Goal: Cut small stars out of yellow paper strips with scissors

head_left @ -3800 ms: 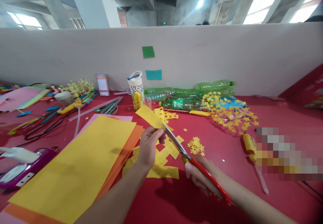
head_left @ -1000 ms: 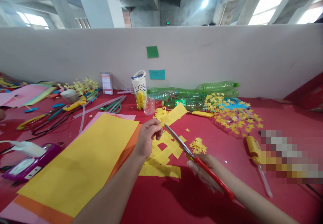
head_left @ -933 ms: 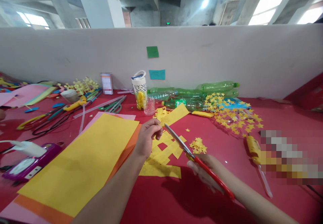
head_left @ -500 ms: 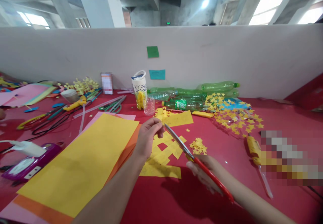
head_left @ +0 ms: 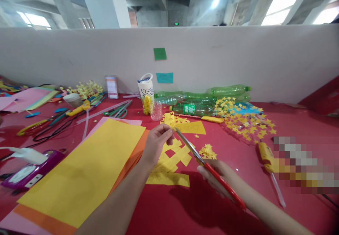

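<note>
A person's bare hands work with paper and scissors over a red desk (head_left: 159, 215). The left hand (head_left: 157, 141) has its grip pinched, thumb against fingers, on the near end of a yellow paper strip (head_left: 196, 127), which points away to the right above the desk and bears faint drawn outlines. The right hand (head_left: 221, 169) has its grip wrapped around the red handles of the scissors (head_left: 196, 154), whose tips meet the strip just beside the left fingertips; whether they are cutting is too small to tell. Beneath the hands lie yellow paper scraps (head_left: 169, 164), with a small pile of yellow stars (head_left: 208, 151) just right of them. To the left is a stack of yellow, orange and pink sheets (head_left: 84, 168). Behind, green plastic bottles (head_left: 230, 90) lie near a white patterned tumbler (head_left: 146, 88); a yellow glue gun (head_left: 266, 154) rests at right.
</note>
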### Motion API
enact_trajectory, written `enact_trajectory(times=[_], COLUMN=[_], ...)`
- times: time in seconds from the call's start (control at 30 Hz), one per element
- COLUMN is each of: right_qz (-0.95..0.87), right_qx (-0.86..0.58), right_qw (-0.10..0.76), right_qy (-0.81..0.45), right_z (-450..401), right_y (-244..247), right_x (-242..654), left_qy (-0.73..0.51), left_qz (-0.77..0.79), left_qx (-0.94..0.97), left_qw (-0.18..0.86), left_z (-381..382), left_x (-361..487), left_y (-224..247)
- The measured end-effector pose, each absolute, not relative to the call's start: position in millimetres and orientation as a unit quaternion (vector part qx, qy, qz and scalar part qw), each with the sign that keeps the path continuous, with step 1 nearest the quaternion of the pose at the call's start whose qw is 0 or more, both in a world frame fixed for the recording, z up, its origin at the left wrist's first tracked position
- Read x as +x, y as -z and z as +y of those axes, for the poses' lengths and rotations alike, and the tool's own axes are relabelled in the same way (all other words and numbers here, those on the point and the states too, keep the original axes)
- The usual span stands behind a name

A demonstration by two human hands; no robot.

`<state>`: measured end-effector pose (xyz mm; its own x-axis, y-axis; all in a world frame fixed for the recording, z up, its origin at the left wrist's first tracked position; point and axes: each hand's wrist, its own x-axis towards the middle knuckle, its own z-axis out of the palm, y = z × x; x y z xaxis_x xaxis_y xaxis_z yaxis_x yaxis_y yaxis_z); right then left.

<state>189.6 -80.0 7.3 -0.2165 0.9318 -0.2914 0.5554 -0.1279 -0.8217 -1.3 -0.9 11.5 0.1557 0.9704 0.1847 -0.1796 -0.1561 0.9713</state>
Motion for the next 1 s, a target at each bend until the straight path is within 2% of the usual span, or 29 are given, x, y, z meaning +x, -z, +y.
enact_trajectory(times=[0.63,1.0], right_qz=[-0.634,-0.669], right_qx=[-0.573,-0.571], right_qw=[0.172,0.174], right_qy=[-0.49,-0.444], right_z=[-78.5,-74.6], right_y=[-1.6,-2.6], right_x=[193.1,194.2], left_qy=[-0.539,-0.532], left_qz=[0.361,0.355], left_qx=[0.52,0.529], left_qw=[0.556,0.558], left_z=[-0.2,1.2], left_x=[-2.9,-3.9], left_y=[-12.1,-11.0])
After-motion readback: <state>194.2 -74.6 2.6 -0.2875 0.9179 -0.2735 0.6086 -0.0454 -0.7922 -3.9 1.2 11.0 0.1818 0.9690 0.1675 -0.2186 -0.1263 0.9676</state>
